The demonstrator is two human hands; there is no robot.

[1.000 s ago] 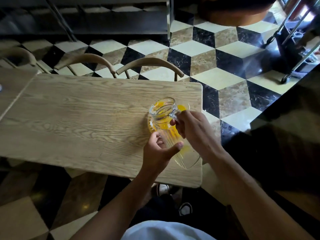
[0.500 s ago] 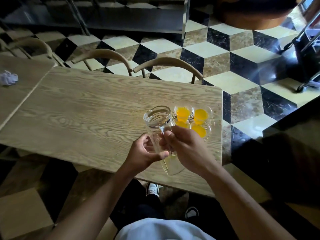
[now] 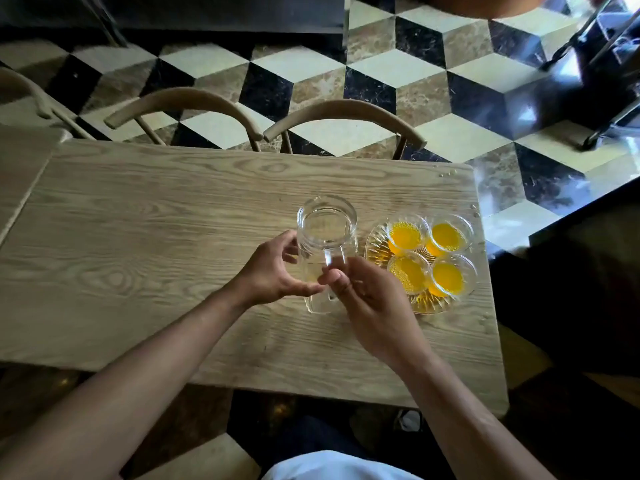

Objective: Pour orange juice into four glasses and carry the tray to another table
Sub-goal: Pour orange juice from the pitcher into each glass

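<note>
so the jug [image 3: 326,249] is standing upright on the wooden table [image 3: 138,258] now, looks empty, where half a second ago it was still tipped and lifted in both hands. Right hand [image 3: 369,306] pinches the handle, left hand [image 3: 273,275] has loosened off, fingers relaxed beside the jug's left wall, thumb just about touching it. All four glasses [image 3: 446,277] of orange juice are in plain sight on the glass tray [image 3: 375,245] just right of the jug. Two chairs [image 3: 343,116] behind the table
</note>
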